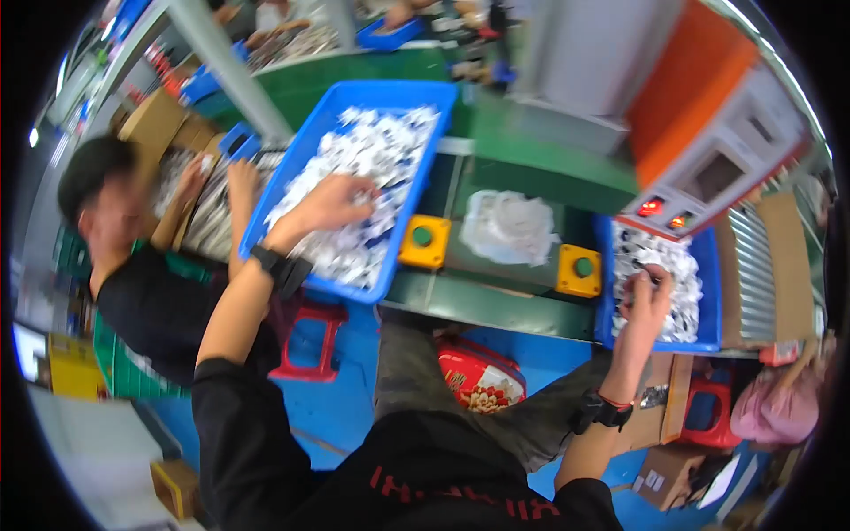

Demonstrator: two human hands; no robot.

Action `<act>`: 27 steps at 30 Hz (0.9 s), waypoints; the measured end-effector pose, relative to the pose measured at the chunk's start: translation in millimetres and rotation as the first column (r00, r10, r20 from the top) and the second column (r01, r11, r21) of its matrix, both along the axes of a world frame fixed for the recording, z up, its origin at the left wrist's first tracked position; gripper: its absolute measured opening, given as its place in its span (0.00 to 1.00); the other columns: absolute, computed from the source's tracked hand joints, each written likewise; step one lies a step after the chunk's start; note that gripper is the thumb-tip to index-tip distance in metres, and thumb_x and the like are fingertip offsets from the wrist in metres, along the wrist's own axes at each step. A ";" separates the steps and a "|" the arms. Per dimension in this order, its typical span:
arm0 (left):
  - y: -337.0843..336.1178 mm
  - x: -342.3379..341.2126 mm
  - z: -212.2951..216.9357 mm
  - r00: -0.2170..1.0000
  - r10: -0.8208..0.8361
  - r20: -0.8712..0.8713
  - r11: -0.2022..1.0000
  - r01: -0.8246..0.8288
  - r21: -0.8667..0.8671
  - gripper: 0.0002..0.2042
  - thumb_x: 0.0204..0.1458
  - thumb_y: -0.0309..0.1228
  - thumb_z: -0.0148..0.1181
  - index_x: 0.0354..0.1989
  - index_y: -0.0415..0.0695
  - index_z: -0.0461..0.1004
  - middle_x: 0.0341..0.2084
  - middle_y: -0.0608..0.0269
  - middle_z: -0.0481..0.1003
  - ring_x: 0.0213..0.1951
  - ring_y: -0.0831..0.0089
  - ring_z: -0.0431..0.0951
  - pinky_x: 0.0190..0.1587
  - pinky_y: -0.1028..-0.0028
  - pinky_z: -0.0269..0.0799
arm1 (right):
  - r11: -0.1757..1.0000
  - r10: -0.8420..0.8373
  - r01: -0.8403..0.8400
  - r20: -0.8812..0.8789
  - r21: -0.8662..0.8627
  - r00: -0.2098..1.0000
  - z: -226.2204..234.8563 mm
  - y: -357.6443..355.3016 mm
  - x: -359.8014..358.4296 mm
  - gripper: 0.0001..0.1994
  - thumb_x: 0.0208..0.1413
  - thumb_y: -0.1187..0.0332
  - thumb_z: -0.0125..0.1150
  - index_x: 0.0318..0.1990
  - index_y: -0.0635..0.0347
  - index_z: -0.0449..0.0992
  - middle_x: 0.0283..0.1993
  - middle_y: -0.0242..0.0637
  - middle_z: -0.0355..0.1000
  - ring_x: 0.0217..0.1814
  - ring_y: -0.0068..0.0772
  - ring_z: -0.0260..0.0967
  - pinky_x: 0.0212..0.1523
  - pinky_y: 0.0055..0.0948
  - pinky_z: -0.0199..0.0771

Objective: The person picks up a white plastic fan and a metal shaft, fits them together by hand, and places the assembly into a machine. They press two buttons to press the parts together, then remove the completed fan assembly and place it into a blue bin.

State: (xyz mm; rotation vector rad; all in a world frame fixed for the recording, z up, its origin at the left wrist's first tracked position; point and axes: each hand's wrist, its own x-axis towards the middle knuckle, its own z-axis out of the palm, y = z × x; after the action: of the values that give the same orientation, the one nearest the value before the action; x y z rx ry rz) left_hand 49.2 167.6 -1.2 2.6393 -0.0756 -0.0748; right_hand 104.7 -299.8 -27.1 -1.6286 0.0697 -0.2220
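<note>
My left hand [334,203] is over the large blue bin [409,232] on the left, its fingers curled down at a heap of small white parts [390,142]. Whatever is between those fingers is too blurred to name. At the right, my right hand [646,301] hangs over a second blue bin [709,301], which also holds small white parts [682,265]. Its fingertips are pinched together, with something small and dark showing at them. Between the bins lies a clear plastic bag or liner [509,227] with whitish contents.
Two yellow button boxes [425,241] with green buttons flank the plastic. An orange and white machine [708,133] with red lights rises above the right bin. A co-worker [150,257] sits close on my left. Red stools [310,341] and a red bag [481,376] are below.
</note>
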 end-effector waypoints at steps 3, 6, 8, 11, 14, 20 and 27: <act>1.4 -8.0 -5.8 0.986 0.143 0.088 0.990 -0.142 -0.020 0.14 0.44 0.33 0.61 0.39 0.41 0.79 0.30 0.57 0.80 0.32 0.69 0.79 0.37 0.69 0.73 | 0.999 0.041 -0.040 0.032 -0.027 0.999 -8.6 4.7 1.3 0.07 0.63 0.66 0.53 0.46 0.56 0.69 0.30 0.27 0.68 0.27 0.12 0.58 0.24 0.15 0.53; 8.9 -8.8 -9.2 0.948 0.176 0.264 0.984 -0.170 -0.046 0.12 0.44 0.30 0.61 0.38 0.43 0.80 0.30 0.58 0.80 0.27 0.66 0.80 0.34 0.69 0.74 | 0.999 0.044 -0.042 0.080 -0.019 0.996 -11.9 7.7 2.0 0.08 0.62 0.68 0.54 0.45 0.59 0.69 0.30 0.30 0.69 0.29 0.16 0.62 0.28 0.19 0.60; -11.5 -3.6 3.6 0.951 0.153 0.270 0.984 -0.173 0.052 0.12 0.44 0.30 0.61 0.38 0.44 0.80 0.31 0.58 0.80 0.27 0.64 0.80 0.33 0.68 0.74 | 0.999 0.051 -0.051 0.096 0.002 0.994 -7.9 5.0 1.6 0.09 0.61 0.69 0.55 0.45 0.62 0.69 0.31 0.32 0.70 0.30 0.20 0.66 0.31 0.24 0.66; -30.8 -0.4 10.5 0.963 0.106 0.248 0.971 -0.154 0.182 0.11 0.44 0.30 0.61 0.38 0.46 0.80 0.31 0.57 0.80 0.28 0.60 0.80 0.33 0.65 0.75 | 0.997 0.074 -0.071 0.061 -0.042 0.995 -2.8 1.8 -0.6 0.08 0.61 0.70 0.53 0.45 0.62 0.68 0.30 0.31 0.70 0.29 0.17 0.63 0.29 0.20 0.61; -33.5 -3.7 11.1 0.979 0.046 0.199 0.961 -0.098 0.257 0.11 0.44 0.30 0.62 0.39 0.47 0.80 0.32 0.57 0.80 0.30 0.57 0.80 0.35 0.63 0.75 | 0.996 0.062 -0.057 0.072 -0.066 0.995 -1.6 3.8 1.9 0.08 0.61 0.70 0.53 0.44 0.63 0.68 0.29 0.31 0.70 0.29 0.17 0.64 0.30 0.20 0.62; -14.6 11.8 -2.4 0.995 -0.058 0.079 0.919 0.022 0.395 0.12 0.46 0.33 0.64 0.40 0.48 0.79 0.33 0.56 0.80 0.33 0.55 0.80 0.36 0.60 0.75 | 0.999 -0.009 0.014 0.119 -0.047 0.993 -10.4 7.7 7.5 0.09 0.58 0.69 0.57 0.41 0.65 0.70 0.24 0.35 0.70 0.26 0.23 0.65 0.30 0.26 0.66; -13.3 9.0 2.0 0.983 0.049 0.176 0.915 -0.115 0.386 0.11 0.50 0.36 0.63 0.40 0.46 0.80 0.32 0.54 0.80 0.34 0.53 0.80 0.37 0.60 0.74 | 0.998 0.037 -0.030 0.126 -0.054 0.991 -13.2 4.5 4.1 0.09 0.57 0.69 0.58 0.41 0.64 0.70 0.25 0.37 0.69 0.26 0.23 0.65 0.30 0.27 0.66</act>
State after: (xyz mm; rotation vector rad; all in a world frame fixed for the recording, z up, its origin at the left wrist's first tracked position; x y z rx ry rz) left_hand 58.2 154.4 0.8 3.0458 -0.0034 0.1742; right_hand 108.9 -295.3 -40.2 -1.6620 -0.0609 -0.3029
